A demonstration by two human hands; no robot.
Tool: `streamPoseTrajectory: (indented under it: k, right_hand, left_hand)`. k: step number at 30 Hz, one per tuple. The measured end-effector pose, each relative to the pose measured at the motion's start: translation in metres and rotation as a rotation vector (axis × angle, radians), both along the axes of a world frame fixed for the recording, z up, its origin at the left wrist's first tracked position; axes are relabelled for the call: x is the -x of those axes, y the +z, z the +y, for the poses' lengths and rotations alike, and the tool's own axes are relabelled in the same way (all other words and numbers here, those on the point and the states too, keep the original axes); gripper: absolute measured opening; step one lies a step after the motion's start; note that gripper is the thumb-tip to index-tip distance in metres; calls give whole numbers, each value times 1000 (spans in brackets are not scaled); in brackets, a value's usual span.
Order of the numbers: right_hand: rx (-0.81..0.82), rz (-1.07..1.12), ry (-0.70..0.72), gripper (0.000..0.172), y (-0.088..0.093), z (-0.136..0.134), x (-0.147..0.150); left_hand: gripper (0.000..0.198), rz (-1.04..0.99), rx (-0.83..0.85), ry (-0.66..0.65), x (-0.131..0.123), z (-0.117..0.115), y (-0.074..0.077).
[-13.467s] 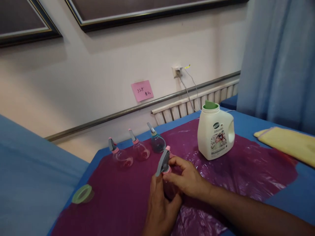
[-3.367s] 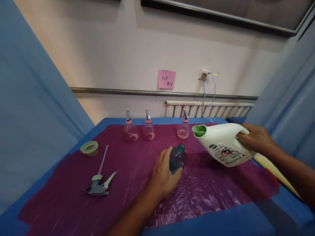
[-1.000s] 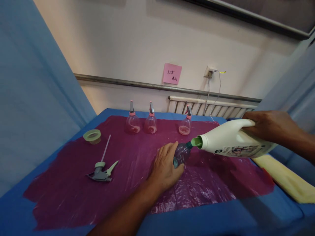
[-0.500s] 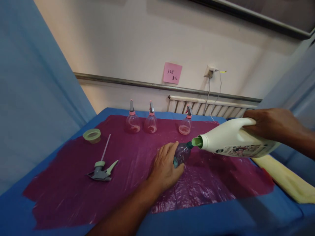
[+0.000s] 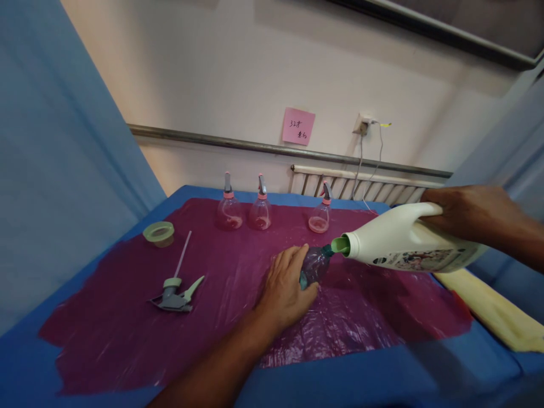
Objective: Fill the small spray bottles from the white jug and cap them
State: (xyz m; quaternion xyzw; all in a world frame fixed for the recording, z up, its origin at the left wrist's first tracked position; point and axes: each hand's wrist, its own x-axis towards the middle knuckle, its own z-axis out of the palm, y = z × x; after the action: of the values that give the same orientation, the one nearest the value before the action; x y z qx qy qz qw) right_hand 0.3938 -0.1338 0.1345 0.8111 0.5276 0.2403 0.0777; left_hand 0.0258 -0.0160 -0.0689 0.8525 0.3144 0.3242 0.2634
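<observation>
My left hand [image 5: 287,286] is wrapped round a clear spray bottle [image 5: 315,264] without its head, tilted to the right; some bluish liquid shows low inside. By its handle, my right hand [image 5: 471,214] grips a large cream detergent jug [image 5: 399,238], tipped nearly level. The jug's green spout meets the bottle's dark green neck; whether liquid is flowing I cannot tell. Left of my left hand, a grey and pale green trigger spray head [image 5: 172,297] with a thin tube lies on the purple plastic sheet [image 5: 119,334].
Three spray bottles with pink collars, a left one [image 5: 230,212], a middle one [image 5: 260,213] and a right one [image 5: 319,218], stand along the back. A pale green round container [image 5: 159,234] sits at left. Folded yellow cloth [image 5: 495,309] lies at right. Behind are a radiator [image 5: 331,180] and wall.
</observation>
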Motion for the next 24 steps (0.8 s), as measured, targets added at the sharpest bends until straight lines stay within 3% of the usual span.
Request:
streamPoseTrajectory:
  k: [7,12,24]
  right_hand:
    - [35,31,-83,26,6,3,6]
    - [8,-14,-34,23,5,3,1]
    - [43,18,-65,33,10,4,6]
  left_hand:
    - [87,8,-23,4,-1,0,0]
    - [86,3,-21,-1,0,0,-1]
    - [86,21,-6,-8,0,0,2]
